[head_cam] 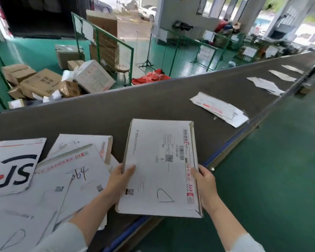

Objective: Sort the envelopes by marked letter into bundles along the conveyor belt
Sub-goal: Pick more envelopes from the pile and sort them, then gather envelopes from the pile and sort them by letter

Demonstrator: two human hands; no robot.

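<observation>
Over the near edge of the conveyor belt (153, 104), the left hand (119, 176) grips the left side of a white envelope (158, 166), thumb laid on its top face and fingers tucked underneath. The right hand (205, 184) grips the opposite, red-printed side the same way, thumb on top and fingers below. Between the two hands the envelope is held flat and face up. It is turned slightly clockwise, and its near corner juts past the belt's blue rim. Near its lower end is a pen-drawn mark like a rounded triangle; which letter it stands for I cannot tell.

Just left of the left hand, a loose pile of envelopes (71, 179) lies overlapping on the belt. One bears handwritten figures, and another at the near left has a similar drawn triangle. At the far left of this pile lies a torn envelope with a large dark logo (13, 166).

Further right along the belt, well apart from the hands, a first bundle (220, 108) of white envelopes lies fanned near the belt's edge. Beyond it are a second bundle (265, 85), a third (282, 75) and a fourth (292, 69), spaced out in a row.

Behind the belt, cardboard boxes (42, 82) are heaped on the green floor (271, 170) beside a green wire fence (102, 39). A red bag (151, 77) lies close to the belt's far side.
</observation>
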